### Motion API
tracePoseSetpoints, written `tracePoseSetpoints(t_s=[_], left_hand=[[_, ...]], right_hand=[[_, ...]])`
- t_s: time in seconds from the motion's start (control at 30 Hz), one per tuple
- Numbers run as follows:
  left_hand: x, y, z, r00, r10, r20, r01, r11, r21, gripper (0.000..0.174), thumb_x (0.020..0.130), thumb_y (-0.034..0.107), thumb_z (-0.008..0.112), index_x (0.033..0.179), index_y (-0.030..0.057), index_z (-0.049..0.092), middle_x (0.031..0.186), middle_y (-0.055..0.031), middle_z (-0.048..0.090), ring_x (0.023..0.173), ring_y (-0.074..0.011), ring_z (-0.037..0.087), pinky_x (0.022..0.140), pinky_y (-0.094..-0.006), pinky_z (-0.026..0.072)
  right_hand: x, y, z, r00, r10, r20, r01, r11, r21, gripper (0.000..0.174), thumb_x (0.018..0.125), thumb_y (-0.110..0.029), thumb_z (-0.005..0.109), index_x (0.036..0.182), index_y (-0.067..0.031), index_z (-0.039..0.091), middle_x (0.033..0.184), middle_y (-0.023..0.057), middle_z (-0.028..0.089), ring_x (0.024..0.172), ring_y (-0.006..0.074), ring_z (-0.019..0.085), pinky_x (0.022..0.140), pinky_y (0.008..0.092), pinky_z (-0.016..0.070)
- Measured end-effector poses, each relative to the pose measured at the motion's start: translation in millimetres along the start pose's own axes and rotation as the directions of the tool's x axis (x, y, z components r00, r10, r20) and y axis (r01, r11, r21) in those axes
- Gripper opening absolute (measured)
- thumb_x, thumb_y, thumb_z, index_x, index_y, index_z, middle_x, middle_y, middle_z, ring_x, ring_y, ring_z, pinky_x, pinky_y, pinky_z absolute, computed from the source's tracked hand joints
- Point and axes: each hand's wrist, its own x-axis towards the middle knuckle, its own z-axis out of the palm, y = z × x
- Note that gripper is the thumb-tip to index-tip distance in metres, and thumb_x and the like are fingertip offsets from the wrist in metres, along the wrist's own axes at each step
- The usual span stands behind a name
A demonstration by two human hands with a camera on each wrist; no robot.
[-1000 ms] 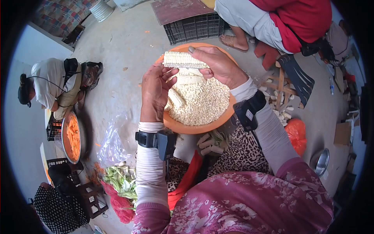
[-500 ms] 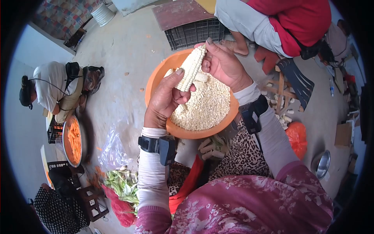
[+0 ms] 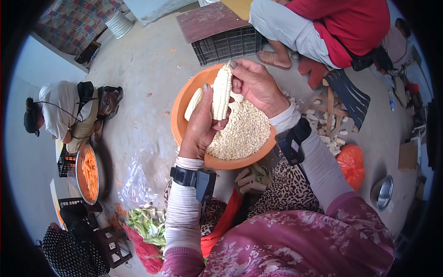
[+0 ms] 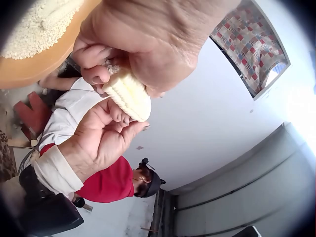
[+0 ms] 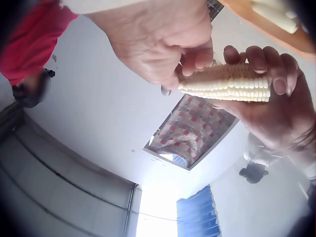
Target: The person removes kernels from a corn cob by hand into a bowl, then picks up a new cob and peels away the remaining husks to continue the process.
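Both hands hold an ear of white corn [image 3: 222, 94] upright above an orange basin [image 3: 179, 121]. My left hand [image 3: 198, 131] grips its lower end, the thumb along the side. At the upper tip, my right hand [image 3: 259, 87] pinches it between thumb and fingers. In the right wrist view the corn cob [image 5: 224, 81] has a bared strip beside rows of plump kernels. Loose corn kernels [image 3: 240, 136] fill much of the basin. Another ear of corn [image 3: 194, 102] lies inside its left side, and part of a cob [image 3: 236, 97] shows behind the held ear.
Stripped cobs [image 3: 249, 181] lie below the basin, more by a wooden stool frame [image 3: 330, 111]. A person in red [image 3: 341, 27] sits at upper right, near a black crate [image 3: 226, 46]. Left are a seated person [image 3: 60, 106], a bowl of orange strips [image 3: 90, 173] and a plastic bag [image 3: 138, 177].
The ear has turned from lying crosswise, through a slant, to nearly upright. The left hand has moved from its left end to its lower end, the right to the top tip.
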Motion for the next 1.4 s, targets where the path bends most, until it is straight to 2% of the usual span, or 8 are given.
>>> tracePoseSetpoints(t_s=[0.33,0.47,0.53,0.77,1.07,1.13,1.33,1.4], left_hand=[[2,0,-7,0.993,-0.104,0.062,0.108,0.992,-0.068,0.067,0.092,0.063,0.031,0.093,0.0005,0.055,0.063,-0.0062,0.049,0.043,-0.0065,0.037,0.037,-0.0174,0.0260],[3,-2,-4,0.997,-0.061,0.042,0.064,0.995,-0.075,0.066,0.092,0.063,0.032,0.093,0.0008,0.055,0.064,-0.0053,0.049,0.043,-0.0068,0.038,0.037,-0.0176,0.0262],[3,-2,6,0.984,0.038,-0.173,-0.028,0.998,0.055,0.063,0.092,0.062,0.033,0.091,0.0032,0.056,0.062,-0.0027,0.049,0.043,-0.0069,0.039,0.037,-0.0182,0.0259],[3,-5,3,0.984,0.085,-0.156,-0.052,0.977,0.205,0.055,0.093,0.060,0.035,0.091,0.0081,0.054,0.061,0.0005,0.047,0.045,-0.0064,0.040,0.037,-0.0200,0.0259],[3,-6,1,0.988,-0.030,-0.152,0.036,0.999,0.036,0.060,0.093,0.060,0.034,0.095,0.0042,0.054,0.064,-0.0033,0.049,0.044,-0.0067,0.038,0.038,-0.0181,0.0241],[3,-6,-3,0.996,-0.082,-0.045,0.080,0.996,-0.046,0.063,0.093,0.060,0.033,0.095,0.0019,0.055,0.064,-0.0049,0.049,0.044,-0.0067,0.037,0.037,-0.0181,0.0234],[5,-7,-2,0.997,-0.055,-0.049,0.051,0.995,-0.086,0.063,0.093,0.061,0.032,0.092,0.0018,0.054,0.063,-0.0059,0.049,0.043,-0.0066,0.036,0.037,-0.0177,0.0229],[5,-8,-1,0.997,-0.054,-0.047,0.050,0.996,-0.081,0.063,0.093,0.062,0.032,0.092,0.0021,0.054,0.063,-0.0059,0.049,0.043,-0.0066,0.035,0.037,-0.0176,0.0230]], right_hand=[[-2,2,8,0.999,-0.027,-0.022,0.027,1.000,0.016,0.019,0.093,-0.012,0.056,0.102,0.0053,0.057,0.080,0.0041,0.056,0.066,0.0088,0.050,0.060,0.0229,0.0433],[-1,2,10,0.998,-0.067,-0.007,0.067,0.998,0.006,0.022,0.092,-0.017,0.058,0.099,0.0040,0.057,0.078,0.0034,0.056,0.065,0.0078,0.049,0.058,0.0216,0.0417],[0,3,9,0.997,-0.081,0.008,0.081,0.996,-0.028,0.025,0.092,-0.020,0.059,0.098,0.0035,0.058,0.077,0.0027,0.055,0.063,0.0070,0.048,0.056,0.0205,0.0407],[1,10,10,0.982,-0.152,-0.111,0.117,0.955,-0.274,0.026,0.089,-0.022,0.063,0.095,0.0033,0.059,0.069,-0.0006,0.054,0.056,0.0034,0.044,0.050,0.0183,0.0370],[2,12,8,0.976,-0.195,-0.095,0.160,0.943,-0.292,0.023,0.091,-0.016,0.059,0.098,0.0056,0.060,0.067,-0.0003,0.053,0.055,0.0043,0.045,0.050,0.0193,0.0377],[3,13,9,0.976,-0.191,-0.102,0.156,0.946,-0.284,0.022,0.091,-0.015,0.058,0.098,0.0059,0.060,0.067,-0.0002,0.053,0.055,0.0045,0.045,0.050,0.0194,0.0378],[2,11,9,0.989,-0.133,-0.062,0.119,0.974,-0.192,0.025,0.091,-0.019,0.060,0.099,0.0045,0.060,0.069,0.0002,0.054,0.058,0.0047,0.046,0.052,0.0191,0.0380],[1,11,13,0.990,-0.124,-0.073,0.095,0.942,-0.321,0.029,0.090,-0.022,0.062,0.101,0.0041,0.059,0.075,0.0011,0.057,0.062,0.0047,0.047,0.053,0.0195,0.0388]])
